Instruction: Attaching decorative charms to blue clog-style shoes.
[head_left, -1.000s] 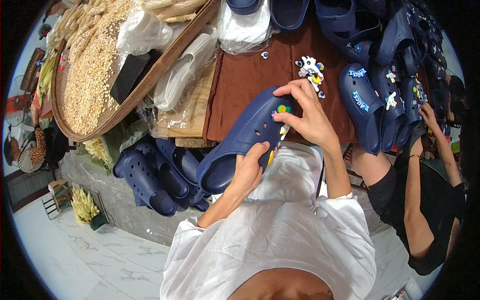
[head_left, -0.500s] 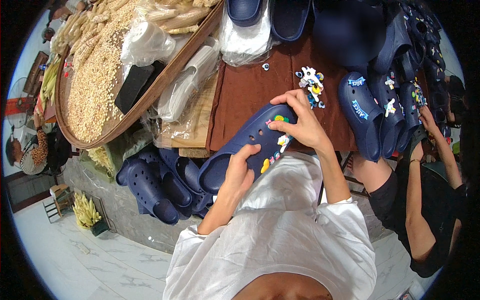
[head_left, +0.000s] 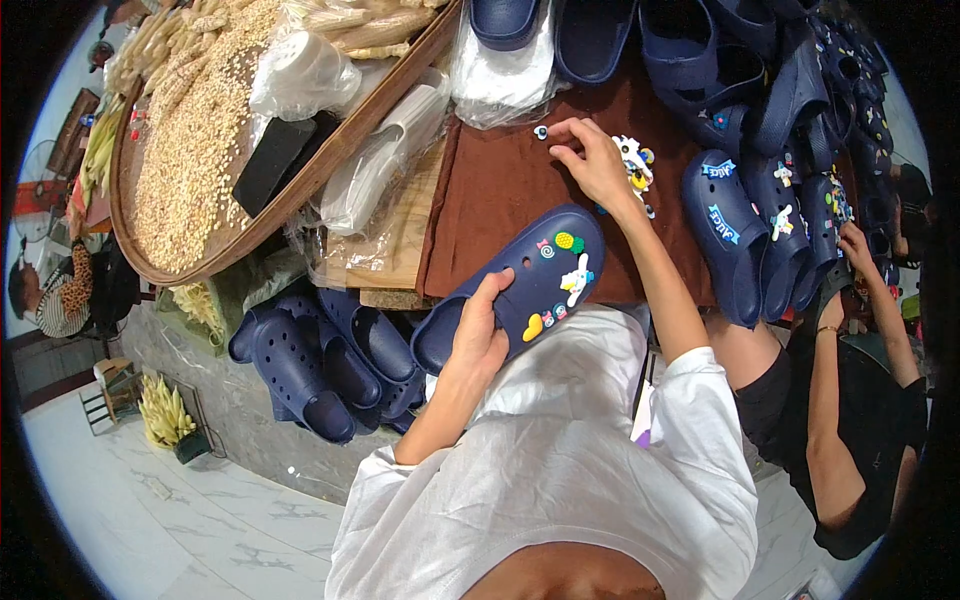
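Clog (head_left: 535,287) in navy sits in your left hand (head_left: 480,335), seen from the head view, its toe angled up and rightward near the table's edge; your thumb presses its upper. Pineapple charm (head_left: 570,242), white figure charm (head_left: 577,279) and yellow charm (head_left: 533,327) dot that upper. Your right hand (head_left: 592,165) is parted at thumb and forefinger above the brown cloth (head_left: 482,205), just beside an eye-shaped charm (head_left: 541,132). Near that wrist lies your charm pile (head_left: 636,163); decorated clogs (head_left: 728,265) stand farther right.

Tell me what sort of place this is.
Probably a home or small household workroom: many navy clogs lie near a heap of small charms on brown cloth, and a broad tray holds pale kernels.
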